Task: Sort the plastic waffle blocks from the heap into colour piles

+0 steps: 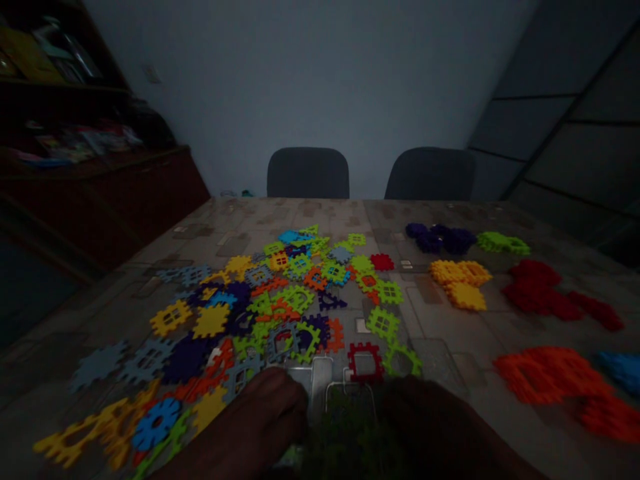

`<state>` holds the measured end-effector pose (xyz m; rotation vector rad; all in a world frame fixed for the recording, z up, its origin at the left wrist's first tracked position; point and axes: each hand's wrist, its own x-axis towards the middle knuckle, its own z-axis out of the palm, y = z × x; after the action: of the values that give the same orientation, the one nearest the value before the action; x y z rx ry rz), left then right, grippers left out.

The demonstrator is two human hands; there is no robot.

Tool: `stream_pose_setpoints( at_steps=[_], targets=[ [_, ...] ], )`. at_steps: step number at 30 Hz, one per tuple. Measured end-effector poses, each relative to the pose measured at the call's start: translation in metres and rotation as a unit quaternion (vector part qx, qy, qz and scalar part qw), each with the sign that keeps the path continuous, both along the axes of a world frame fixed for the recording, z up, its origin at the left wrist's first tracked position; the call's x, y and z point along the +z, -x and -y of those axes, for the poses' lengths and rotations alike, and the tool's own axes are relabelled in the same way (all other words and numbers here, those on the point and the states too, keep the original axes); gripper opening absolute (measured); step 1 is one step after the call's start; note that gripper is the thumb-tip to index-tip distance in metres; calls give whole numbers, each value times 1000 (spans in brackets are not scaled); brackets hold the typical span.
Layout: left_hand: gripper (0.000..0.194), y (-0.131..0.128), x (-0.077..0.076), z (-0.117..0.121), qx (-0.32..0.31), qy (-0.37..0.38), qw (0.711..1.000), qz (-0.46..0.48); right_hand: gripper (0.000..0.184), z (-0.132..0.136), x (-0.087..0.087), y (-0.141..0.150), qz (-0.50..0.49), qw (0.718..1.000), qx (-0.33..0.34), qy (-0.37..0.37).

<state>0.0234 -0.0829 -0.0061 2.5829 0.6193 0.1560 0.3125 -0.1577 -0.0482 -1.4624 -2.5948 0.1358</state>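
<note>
My left hand point(277, 403) rests low at the front edge of the spread of plastic pieces, its fingers curled under, and what they may hold is hidden. Nearest to it lie a grey notched piece point(243, 373) and a yellow one point(210, 407). My right hand point(413, 403) is a dark shape on the other side, too dim for its fingers to show. Just beyond it are a red square frame point(365, 362) and a green ring-like piece point(403, 362). Between my hands a dim greenish patch point(345, 427) cannot be made out.
Loose interlocking pieces cover the table's point(435, 357) left and middle. At right stand single-colour piles: purple point(445, 239), green point(503, 243), yellow point(460, 280), red point(537, 287), orange point(553, 373) and blue point(623, 370). Two chairs point(308, 173) stand behind; a cabinet point(100, 200) is left.
</note>
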Motion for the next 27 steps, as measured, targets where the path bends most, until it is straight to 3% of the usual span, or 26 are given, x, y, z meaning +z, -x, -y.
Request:
stream_pose_setpoints(
  at_steps=[4,8,11,14,17,19,21,27],
  targets=[
    [25,5,-2,-3,12,-29,1000,-4,34,-4,19,-8,-39,998,-34,22],
    [32,0,-3,-4,31,-65,996,42,41,-1,36,-17,-139,980,-102,99],
    [34,-11,-15,-4,5,-79,991,104,43,0,43,-24,-140,973,-125,131],
    [40,-25,-31,-7,-7,-64,989,131,36,-11,38,-32,-131,976,-142,96],
    [49,-43,-36,-9,18,-13,996,85,34,-28,25,-36,-135,977,-163,33],
    [62,-58,-36,-8,1,-29,997,72,39,-39,18,-34,-113,977,-178,16],
    [67,-73,-38,-5,-33,-92,993,73,45,-48,18,-28,-75,977,-197,33],
    [17,-101,-54,8,-23,-230,962,144,43,-65,40,-10,-6,965,-248,91]
  ],
)
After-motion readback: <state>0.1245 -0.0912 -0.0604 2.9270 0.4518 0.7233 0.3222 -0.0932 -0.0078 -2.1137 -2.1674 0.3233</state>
